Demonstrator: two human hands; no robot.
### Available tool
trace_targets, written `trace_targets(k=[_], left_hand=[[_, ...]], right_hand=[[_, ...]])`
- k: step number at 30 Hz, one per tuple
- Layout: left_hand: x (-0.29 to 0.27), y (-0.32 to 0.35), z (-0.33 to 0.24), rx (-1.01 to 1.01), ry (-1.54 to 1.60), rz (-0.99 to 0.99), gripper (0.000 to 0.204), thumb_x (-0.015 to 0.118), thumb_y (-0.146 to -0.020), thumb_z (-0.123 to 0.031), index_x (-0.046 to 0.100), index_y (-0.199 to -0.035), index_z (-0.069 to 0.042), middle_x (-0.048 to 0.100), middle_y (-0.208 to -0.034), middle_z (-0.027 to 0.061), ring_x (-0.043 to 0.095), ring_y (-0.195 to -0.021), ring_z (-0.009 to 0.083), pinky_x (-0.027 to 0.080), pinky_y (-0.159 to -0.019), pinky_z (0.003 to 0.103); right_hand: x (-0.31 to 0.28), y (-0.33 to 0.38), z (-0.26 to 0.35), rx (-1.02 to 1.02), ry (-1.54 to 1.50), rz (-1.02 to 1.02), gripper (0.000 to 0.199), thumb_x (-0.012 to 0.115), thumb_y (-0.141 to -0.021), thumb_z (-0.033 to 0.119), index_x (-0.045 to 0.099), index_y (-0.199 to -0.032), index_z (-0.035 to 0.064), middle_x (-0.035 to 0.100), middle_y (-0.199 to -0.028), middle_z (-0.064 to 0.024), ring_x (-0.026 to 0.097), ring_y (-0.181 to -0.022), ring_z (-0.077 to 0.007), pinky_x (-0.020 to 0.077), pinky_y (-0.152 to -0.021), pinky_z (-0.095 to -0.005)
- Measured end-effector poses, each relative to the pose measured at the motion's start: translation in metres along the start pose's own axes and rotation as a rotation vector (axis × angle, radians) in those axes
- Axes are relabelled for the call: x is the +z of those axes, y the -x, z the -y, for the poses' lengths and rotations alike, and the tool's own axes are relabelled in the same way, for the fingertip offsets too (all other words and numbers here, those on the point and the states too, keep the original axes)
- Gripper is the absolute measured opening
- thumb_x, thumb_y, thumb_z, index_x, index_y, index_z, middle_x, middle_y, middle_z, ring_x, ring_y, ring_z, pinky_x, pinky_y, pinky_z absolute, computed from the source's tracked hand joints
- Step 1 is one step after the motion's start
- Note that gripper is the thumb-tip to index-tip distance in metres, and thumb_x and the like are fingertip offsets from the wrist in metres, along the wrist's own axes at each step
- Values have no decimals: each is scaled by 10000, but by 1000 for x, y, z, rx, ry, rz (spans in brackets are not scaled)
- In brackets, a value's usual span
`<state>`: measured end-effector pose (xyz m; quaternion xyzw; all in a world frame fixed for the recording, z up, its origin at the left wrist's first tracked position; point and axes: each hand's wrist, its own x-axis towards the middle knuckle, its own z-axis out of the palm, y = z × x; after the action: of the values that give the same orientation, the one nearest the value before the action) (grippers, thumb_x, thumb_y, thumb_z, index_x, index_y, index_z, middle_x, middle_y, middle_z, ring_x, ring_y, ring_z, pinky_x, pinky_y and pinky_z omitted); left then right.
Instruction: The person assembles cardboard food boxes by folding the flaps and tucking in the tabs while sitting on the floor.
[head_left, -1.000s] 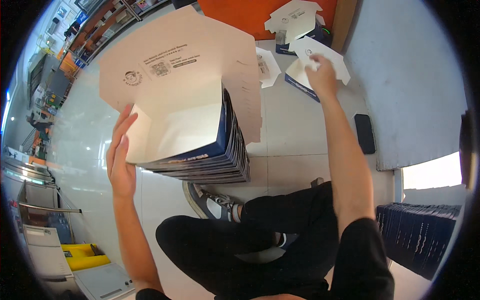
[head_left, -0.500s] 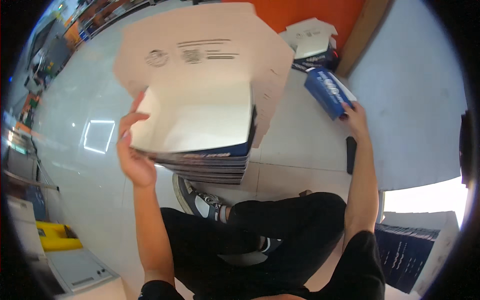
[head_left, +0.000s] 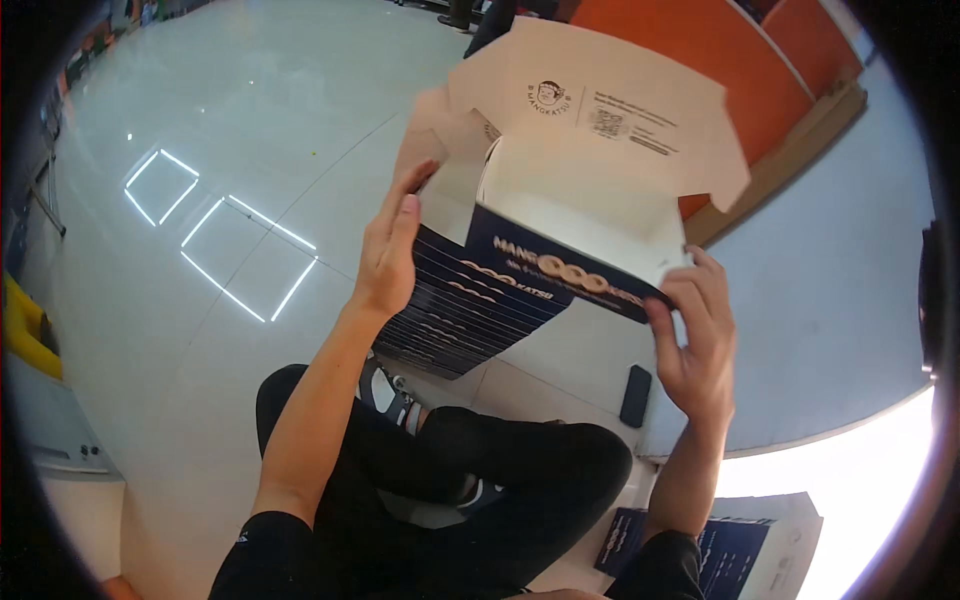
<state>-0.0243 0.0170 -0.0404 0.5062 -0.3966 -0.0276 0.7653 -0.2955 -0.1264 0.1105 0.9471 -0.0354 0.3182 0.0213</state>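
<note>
A dark blue, white-lined cardboard box [head_left: 575,255] with its printed lid raised is in my right hand [head_left: 695,325], the fingers and thumb pinching its near right corner. It sits tilted over the upper right part of a stack of nested blue boxes [head_left: 450,310]; whether it rests on them I cannot tell. My left hand [head_left: 388,245] is against the stack's upper left edge, its fingers around the top box's side. Part of the stack's pale lid shows behind the held box.
A black phone-like slab [head_left: 635,397] lies on the tiled floor by the grey curved panel [head_left: 800,290]. More blue boxes [head_left: 735,550] stand at the lower right. My crossed legs [head_left: 520,450] and a shoe are just below the stack. An orange panel [head_left: 680,60] rises behind.
My right hand has brought a blue box from the far right to above the stack, where it now shows open. My left hand remains at the stack's left side. The view has turned right.
</note>
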Motion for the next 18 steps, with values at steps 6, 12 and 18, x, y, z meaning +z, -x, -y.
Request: trace_targets(k=[6, 12, 18], left_hand=[[4, 4, -4, -13, 54, 30, 524, 362, -1129, -291, 480, -1490, 70, 553, -1500, 207, 506, -1411, 288, 353, -1183, 349], [1, 5, 2, 126, -13, -93, 538, 441, -1116, -351, 522, -1454, 59, 606, -1420, 224, 554, -1355, 308, 392, -1147, 375], [37, -1, -90, 626, -706, 310, 495, 697, -969, -239, 584, -1406, -37, 667, -1274, 150, 640, -1149, 356, 481, -1024, 457]], right_hand=[[40, -33, 0, 15, -42, 41, 144, 729, -892, 23, 633, -995, -11, 626, -1008, -179, 582, -1124, -429, 480, -961, -477], [57, -29, -3, 165, -237, 54, 190, 762, -878, 71, 648, -1015, 5, 639, -1058, -167, 606, -1058, -369, 483, -921, -427], [79, -17, -11, 221, -536, -206, 362, 829, -778, 35, 705, -1118, 46, 681, -1128, -121, 650, -1053, -285, 532, -881, -360]])
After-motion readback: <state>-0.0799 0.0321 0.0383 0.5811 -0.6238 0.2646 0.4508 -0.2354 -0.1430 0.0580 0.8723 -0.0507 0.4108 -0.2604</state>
